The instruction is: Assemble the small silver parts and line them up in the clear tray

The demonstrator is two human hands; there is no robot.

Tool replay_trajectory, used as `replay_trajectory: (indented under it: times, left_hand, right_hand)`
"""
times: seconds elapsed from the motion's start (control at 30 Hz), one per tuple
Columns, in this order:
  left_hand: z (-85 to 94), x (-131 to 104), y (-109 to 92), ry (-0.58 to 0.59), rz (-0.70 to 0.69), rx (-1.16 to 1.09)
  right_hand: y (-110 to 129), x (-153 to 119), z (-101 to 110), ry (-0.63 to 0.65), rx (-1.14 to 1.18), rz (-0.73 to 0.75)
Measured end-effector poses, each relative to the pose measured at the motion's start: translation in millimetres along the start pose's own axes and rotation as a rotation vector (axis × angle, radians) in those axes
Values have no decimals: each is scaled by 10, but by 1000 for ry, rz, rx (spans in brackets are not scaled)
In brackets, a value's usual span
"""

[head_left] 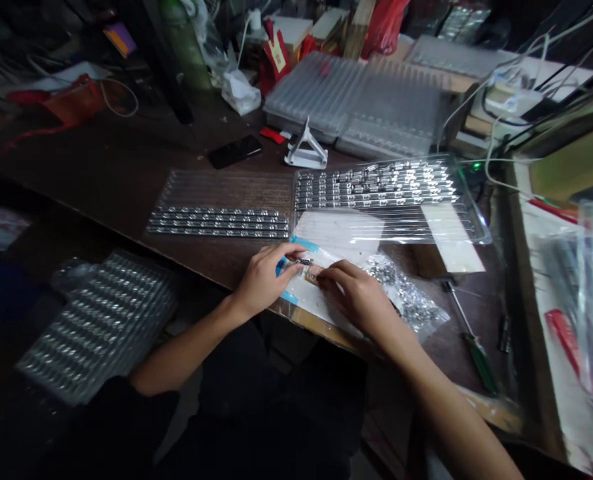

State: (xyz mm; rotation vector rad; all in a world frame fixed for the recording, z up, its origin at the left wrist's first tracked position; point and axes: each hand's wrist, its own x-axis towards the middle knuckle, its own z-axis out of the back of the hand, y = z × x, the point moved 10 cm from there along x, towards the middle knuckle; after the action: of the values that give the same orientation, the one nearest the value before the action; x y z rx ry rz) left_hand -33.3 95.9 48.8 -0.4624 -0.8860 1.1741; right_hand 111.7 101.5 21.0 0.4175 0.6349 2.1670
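My left hand [265,279] pinches a small dark connector-like part with shiny metal ends [305,261] between thumb and fingers. Close to it, the bent fingers of my right hand [360,297] press together at a small brown block [313,274]; what they grip, if anything, is hidden. Both hands are over a white board [321,303] with blue tape [303,245] on its edge. Beside my right hand lies a plastic bag of loose small silvery parts [416,300]. Behind the hands, a clear ridged tray [226,189] holds rows of similar parts, and a second tray [463,230] holds more.
A green-handled screwdriver [480,360] lies at the right. Farther back are a phone [235,151], a white stand [307,148] and stacked clear trays [316,87]. Filled trays [101,320] are stacked low on the left, below the table edge.
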Motion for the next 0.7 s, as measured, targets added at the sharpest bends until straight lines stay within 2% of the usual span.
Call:
replay_trajectory:
  times: [0.13,0.2,0.27,0.4,0.53,0.7]
  left_hand:
    - [244,255,116,-26,-73,48]
    - [390,446,239,-83,-82,64]
    - [465,635,399,-112,-59,55]
    - [334,871,619,-24,-36,103]
    - [184,892,687,74,-29,291]
    - [169,916,730,139,0,484]
  right_hand:
    - [26,6,-16,22,-45,17]
    - [49,8,-38,45,-152,19]
    - [86,7,-59,66,-244,26]
    - [121,-2,-40,69,-238,26]
    - [56,-26,140,-38,-118,23]
    - [-31,-97,385,-131,-14,32]
